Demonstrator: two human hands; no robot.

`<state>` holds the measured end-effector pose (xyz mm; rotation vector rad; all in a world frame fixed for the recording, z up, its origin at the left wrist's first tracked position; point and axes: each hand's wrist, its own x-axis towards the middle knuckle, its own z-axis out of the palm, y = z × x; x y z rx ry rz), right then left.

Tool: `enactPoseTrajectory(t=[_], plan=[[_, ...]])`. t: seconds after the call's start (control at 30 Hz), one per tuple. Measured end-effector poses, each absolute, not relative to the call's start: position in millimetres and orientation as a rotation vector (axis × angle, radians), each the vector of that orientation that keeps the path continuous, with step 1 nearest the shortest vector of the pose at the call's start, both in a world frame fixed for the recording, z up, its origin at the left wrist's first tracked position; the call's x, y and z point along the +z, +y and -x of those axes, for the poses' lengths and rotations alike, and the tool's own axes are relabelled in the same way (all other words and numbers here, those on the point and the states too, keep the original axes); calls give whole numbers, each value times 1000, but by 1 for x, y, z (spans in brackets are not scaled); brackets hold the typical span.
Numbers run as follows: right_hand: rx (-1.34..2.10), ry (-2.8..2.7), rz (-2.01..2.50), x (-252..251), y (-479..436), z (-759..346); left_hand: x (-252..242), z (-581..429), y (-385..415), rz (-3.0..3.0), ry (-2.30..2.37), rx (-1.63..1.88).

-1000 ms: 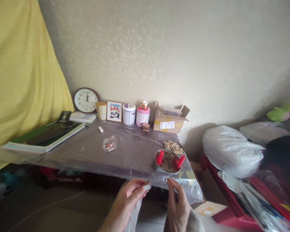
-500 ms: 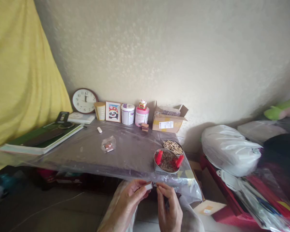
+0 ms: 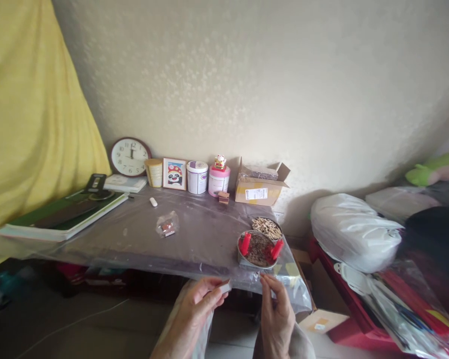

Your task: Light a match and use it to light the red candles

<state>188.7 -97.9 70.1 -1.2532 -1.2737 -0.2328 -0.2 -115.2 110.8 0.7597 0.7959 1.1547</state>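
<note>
My left hand (image 3: 197,305) grips a small matchbox (image 3: 225,286) between thumb and fingers, just in front of the table edge. To its right, my right hand (image 3: 278,306) is pinched closed at thumb and forefinger; what it holds, if anything, is too small to make out. Beyond the right hand stands a round tin of dark, soil-like grains (image 3: 259,251). Two red candles (image 3: 246,244) stick up in it, one at each side, both tilted. Behind that tin, a bowl holds many matchsticks (image 3: 266,228).
On the plastic-covered table (image 3: 205,234) lie a clear bag of small boxes (image 3: 167,225) and a white oval piece (image 3: 153,202). A clock (image 3: 130,157), picture frame (image 3: 174,174), canisters (image 3: 197,178) and open carton (image 3: 260,189) line the wall. A large book (image 3: 63,212) is at left.
My right hand has moved right and slightly up, away from the matchbox. My left hand with the matchbox has shifted a little left.
</note>
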Motion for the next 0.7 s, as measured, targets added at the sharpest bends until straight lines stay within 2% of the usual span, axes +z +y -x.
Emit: enactPoseTrajectory(t=[0.17, 0.47, 0.7], plan=[[-102, -1189, 1211, 89, -106, -190, 107, 2, -114, -752, 795, 1157], [-144, -1569, 984, 94, -124, -155, 109, -9, -114, -731, 690, 1162], [-251, -1527, 951, 98, -130, -157, 110, -11, -112, -698, 765, 1207]])
